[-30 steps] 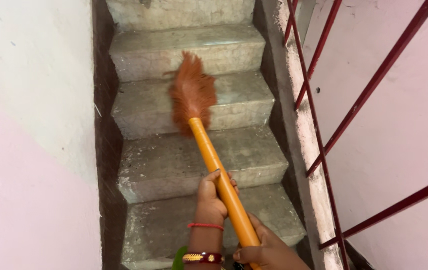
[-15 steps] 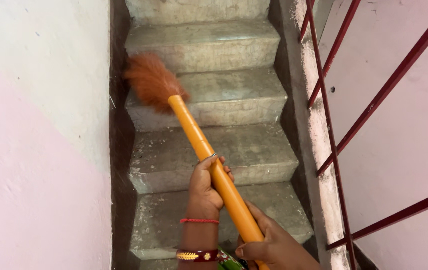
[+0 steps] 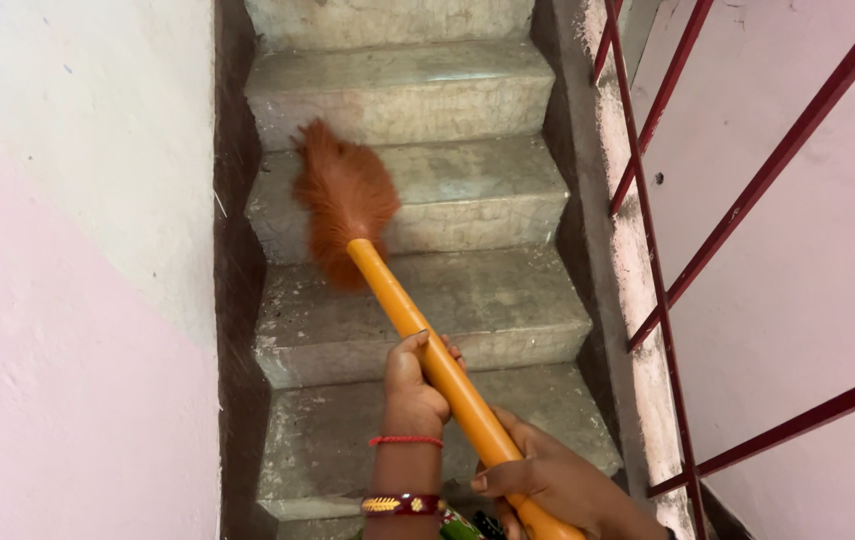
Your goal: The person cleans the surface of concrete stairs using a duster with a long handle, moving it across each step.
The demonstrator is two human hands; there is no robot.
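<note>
A broom (image 3: 402,300) with a fluffy orange-brown brush head (image 3: 344,200) and a long yellow-orange stick (image 3: 437,365) points down a flight of grey concrete stairs (image 3: 417,310). The brush head lies over the edge of a step, close to the left side. The left hand (image 3: 413,385) is higher up the stick, its fingers (image 3: 425,348) wrapped tight around it. The right hand (image 3: 547,485) holds the stick lower down, near the bottom of the view, fingers closed around it too. The left wrist wears a thin red thread (image 3: 405,440) and a dark red and gold bangle (image 3: 402,504). On the left stands a wall (image 3: 67,300), white above and pink below. On the right a dark red metal railing (image 3: 667,300) runs along the stairs, with a pink wall behind it. The steps look dusty and worn.
</note>
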